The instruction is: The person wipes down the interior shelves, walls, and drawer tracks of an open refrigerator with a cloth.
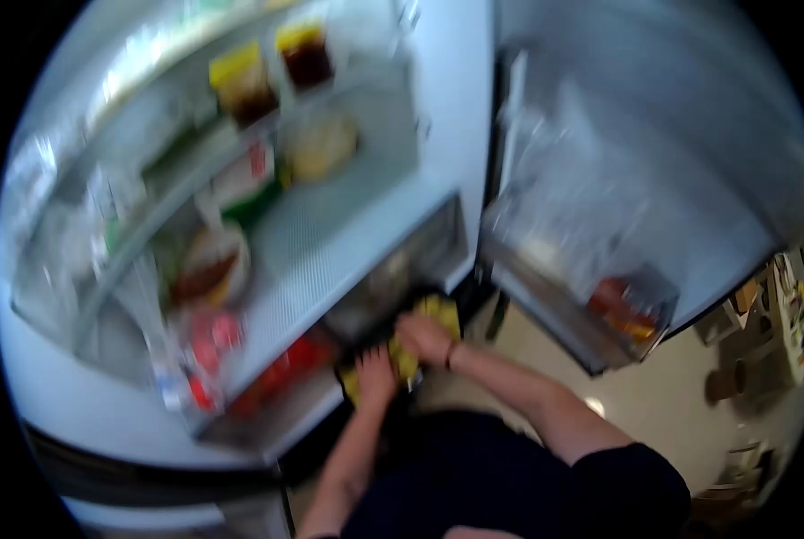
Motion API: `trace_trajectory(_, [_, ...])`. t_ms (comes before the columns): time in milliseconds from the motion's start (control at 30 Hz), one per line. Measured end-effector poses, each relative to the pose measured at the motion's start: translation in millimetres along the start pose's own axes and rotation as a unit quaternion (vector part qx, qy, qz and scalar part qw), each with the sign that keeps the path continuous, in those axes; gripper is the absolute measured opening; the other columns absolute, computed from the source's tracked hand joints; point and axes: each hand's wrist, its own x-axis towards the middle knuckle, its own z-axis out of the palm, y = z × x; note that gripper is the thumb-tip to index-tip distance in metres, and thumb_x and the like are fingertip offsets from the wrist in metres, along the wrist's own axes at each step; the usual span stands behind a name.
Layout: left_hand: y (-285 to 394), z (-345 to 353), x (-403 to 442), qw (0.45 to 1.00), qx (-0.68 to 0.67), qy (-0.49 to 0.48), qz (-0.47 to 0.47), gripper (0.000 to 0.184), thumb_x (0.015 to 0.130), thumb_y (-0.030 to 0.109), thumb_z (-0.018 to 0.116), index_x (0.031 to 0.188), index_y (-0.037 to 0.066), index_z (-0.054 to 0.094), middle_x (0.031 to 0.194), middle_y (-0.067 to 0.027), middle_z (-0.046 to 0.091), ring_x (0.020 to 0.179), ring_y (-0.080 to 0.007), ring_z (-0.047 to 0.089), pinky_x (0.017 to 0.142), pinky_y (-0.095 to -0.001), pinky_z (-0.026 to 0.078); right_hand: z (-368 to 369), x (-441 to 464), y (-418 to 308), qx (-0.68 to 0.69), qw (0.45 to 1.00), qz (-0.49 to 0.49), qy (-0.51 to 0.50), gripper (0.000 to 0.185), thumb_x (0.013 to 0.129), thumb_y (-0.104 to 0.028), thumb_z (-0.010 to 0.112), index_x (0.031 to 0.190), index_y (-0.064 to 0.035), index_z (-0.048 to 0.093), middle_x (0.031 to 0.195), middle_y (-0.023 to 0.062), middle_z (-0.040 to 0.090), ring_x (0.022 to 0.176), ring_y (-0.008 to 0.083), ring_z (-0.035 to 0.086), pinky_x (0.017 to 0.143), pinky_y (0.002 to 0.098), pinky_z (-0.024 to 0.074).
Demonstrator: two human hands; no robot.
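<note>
Low at the fridge [451, 99] front, a yellow-and-black item [406, 361] lies by the lower drawers, just beyond the person's dark shirt [510, 476]. Long axis oblique: one end toward lower left, the other toward upper right, roughly along the drawer fronts. Blurred; cannot tell which end is its front, nor what it is.

Left hand [375, 373] on the lower-left part, fingers laid forward over it. Right hand [424, 340] nearer the upper-right end, fingers bent against it. Both touch it; cannot tell whether either closes around it.

Red things [285, 368] show through the drawer to the left. Above, a glass shelf [321, 242] with packaged food; higher, two yellow-topped containers [240, 81] side by side. Open door [725, 144] at right, a red package [616, 304] in its bin.
</note>
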Motion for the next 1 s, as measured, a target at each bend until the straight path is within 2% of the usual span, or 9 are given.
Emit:
trace_trajectory(100, [-5.6,-15.4,-18.3,1.0,-0.006,-0.004,-0.02,0.049,0.086,0.03,0.062,0.126,0.002,0.054,0.114,-0.0169,0.061,0.113,-0.0349,0.053,0.108,-0.0511,0.034,23.1,-18.0,-27.1,-0.067,0.997,-0.008,-0.027,0.052,0.086,-0.017,0.061,0.133,0.0025,0.049,0.135,0.0219,0.051,0.13,0.0379,0.045,0.109,0.0455,0.0362])
trace_trajectory(167, [-14.0,-12.0,-29.3,0.999,-0.003,0.011,-0.034,0.049,0.084,0.029,0.065,0.122,0.001,0.055,0.112,-0.0177,0.059,0.115,-0.036,0.051,0.108,-0.0515,0.033,39.3,-23.0,-26.2,-0.04,0.995,-0.021,-0.086,0.058,0.087,-0.017,0.06,0.14,0.0014,0.044,0.145,0.0198,0.043,0.139,0.0358,0.036,0.115,0.0455,0.03])
trace_trajectory(233, [-18.6,-12.2,-41.8,0.998,-0.01,-0.022,-0.066,0.052,0.083,0.03,0.067,0.123,0.0,0.054,0.113,-0.0185,0.058,0.116,-0.0362,0.05,0.107,-0.0517,0.033,50.9,-21.3,-23.8,-0.004,0.995,-0.048,-0.091,0.054,0.089,-0.016,0.058,0.138,0.002,0.046,0.143,0.0191,0.046,0.137,0.0347,0.039,0.115,0.044,0.031])
trace_trajectory(333, [-30.2,-31.5,-57.1,0.998,0.014,0.05,-0.026,0.053,0.082,0.027,0.068,0.124,-0.001,0.053,0.113,-0.0183,0.06,0.111,-0.0361,0.053,0.106,-0.0517,0.035,51.4,-13.5,-48.1,0.025,0.995,-0.067,-0.063,0.046,0.09,-0.015,0.056,0.133,0.0021,0.051,0.139,0.0182,0.05,0.133,0.033,0.044,0.113,0.043,0.0335])
trace_trajectory(433, [-9.0,-18.3,-30.0,0.993,-0.073,-0.08,-0.042,0.053,0.082,0.027,0.067,0.125,0.0,0.052,0.114,-0.0179,0.059,0.111,-0.0355,0.053,0.105,-0.0518,0.035,49.3,-17.6,-18.6,0.014,0.994,-0.062,-0.09,0.039,0.091,-0.015,0.055,0.127,0.0014,0.055,0.133,0.0173,0.055,0.129,0.0328,0.048,0.111,0.0433,0.0361])
trace_trajectory(633, [34.6,8.5,47.0,0.995,-0.07,0.045,0.05,0.058,0.08,0.022,0.065,0.131,0.0,0.05,0.12,-0.0148,0.058,0.114,-0.0307,0.053,0.107,-0.0492,0.036,-9.3,-6.8,49.1,-0.106,0.994,0.035,-0.011,0.04,0.089,-0.012,0.055,0.126,0.0043,0.057,0.13,0.0206,0.057,0.123,0.0347,0.052,0.108,0.0419,0.0398])
trace_trajectory(767, [24.1,-4.4,26.6,0.993,-0.076,0.071,0.064,0.06,0.079,0.022,0.065,0.132,-0.001,0.049,0.12,-0.014,0.058,0.117,-0.0294,0.053,0.108,-0.0486,0.035,16.7,-23.3,21.1,-0.074,0.997,0.036,-0.008,0.044,0.088,-0.009,0.057,0.129,0.005,0.054,0.136,0.0205,0.054,0.13,0.0372,0.048,0.111,0.0456,0.0366])
trace_trajectory(867, [8.7,-32.7,-23.4,0.989,-0.111,-0.094,-0.017,0.068,0.078,0.028,0.069,0.134,-0.005,0.047,0.126,-0.0192,0.055,0.12,-0.0346,0.05,0.109,-0.0506,0.032,38.9,-30.4,-31.6,-0.009,0.999,0.023,-0.039,0.046,0.087,-0.009,0.058,0.131,0.0033,0.054,0.14,0.0193,0.052,0.135,0.0379,0.044,0.114,0.0471,0.0334])
trace_trajectory(1000, [-11.4,-47.0,-77.8,0.999,-0.031,-0.016,-0.038,0.071,0.08,0.033,0.07,0.134,-0.006,0.046,0.125,-0.0206,0.055,0.118,-0.0363,0.05,0.109,-0.0541,0.029,53.6,-30.0,-62.0,0.047,0.993,-0.039,-0.098,0.043,0.089,-0.01,0.058,0.131,-0.0021,0.056,0.14,0.0152,0.053,0.135,0.0306,0.046,0.115,0.0479,0.0329])
